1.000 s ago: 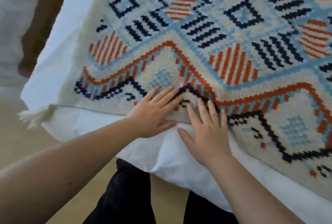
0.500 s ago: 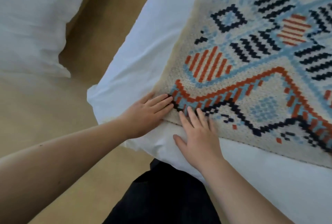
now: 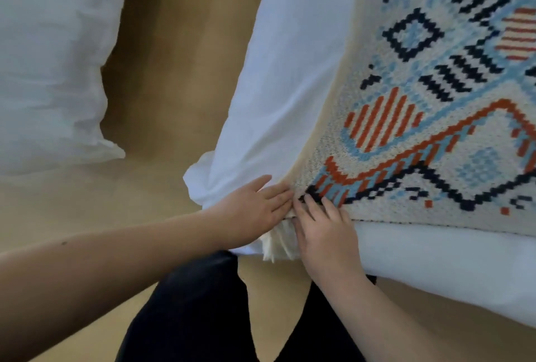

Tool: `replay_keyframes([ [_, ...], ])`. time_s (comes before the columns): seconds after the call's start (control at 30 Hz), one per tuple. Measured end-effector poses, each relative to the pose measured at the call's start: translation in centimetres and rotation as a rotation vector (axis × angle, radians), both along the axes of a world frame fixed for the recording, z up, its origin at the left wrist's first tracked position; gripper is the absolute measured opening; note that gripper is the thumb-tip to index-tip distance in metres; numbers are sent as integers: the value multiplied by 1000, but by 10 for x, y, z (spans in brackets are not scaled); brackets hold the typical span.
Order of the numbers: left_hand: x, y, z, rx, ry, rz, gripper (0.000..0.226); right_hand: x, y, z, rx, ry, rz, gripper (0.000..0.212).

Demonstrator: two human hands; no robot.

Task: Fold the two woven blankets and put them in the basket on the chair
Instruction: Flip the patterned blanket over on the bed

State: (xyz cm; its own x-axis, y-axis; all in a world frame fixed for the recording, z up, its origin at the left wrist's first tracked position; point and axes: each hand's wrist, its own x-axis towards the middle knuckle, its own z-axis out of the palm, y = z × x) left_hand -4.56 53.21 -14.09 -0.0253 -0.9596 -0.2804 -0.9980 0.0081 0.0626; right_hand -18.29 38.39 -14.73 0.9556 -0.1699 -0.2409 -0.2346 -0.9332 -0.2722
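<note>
Head view: the woven blanket point(image 3: 435, 129) lies flat on the white bed point(image 3: 290, 71). Left hand point(image 3: 255, 211) and right hand point(image 3: 324, 228) rest flat with released fingers point(image 3: 311, 206) at its tasselled corner point(image 3: 278, 245). It looks soft, thick and limp; best pinched at the corners.
</note>
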Motion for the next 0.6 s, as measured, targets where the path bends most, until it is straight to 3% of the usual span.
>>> replay_keyframes([
  [0.17, 40, 57, 16, 174, 43, -172, 67, 13, 82, 19, 18, -17, -126, 37],
  [0.3, 73, 57, 35, 158, 81, -293, 32, 24, 103, 34, 131, 56, -256, 36],
  [0.5, 158, -35, 48, 143, 0, -355, 58, 51, 88, 25, 379, -45, -762, 32],
  [0.6, 199, -103, 59, 184, -9, -320, 69, 82, 70, 29, 361, -91, -884, 41],
])
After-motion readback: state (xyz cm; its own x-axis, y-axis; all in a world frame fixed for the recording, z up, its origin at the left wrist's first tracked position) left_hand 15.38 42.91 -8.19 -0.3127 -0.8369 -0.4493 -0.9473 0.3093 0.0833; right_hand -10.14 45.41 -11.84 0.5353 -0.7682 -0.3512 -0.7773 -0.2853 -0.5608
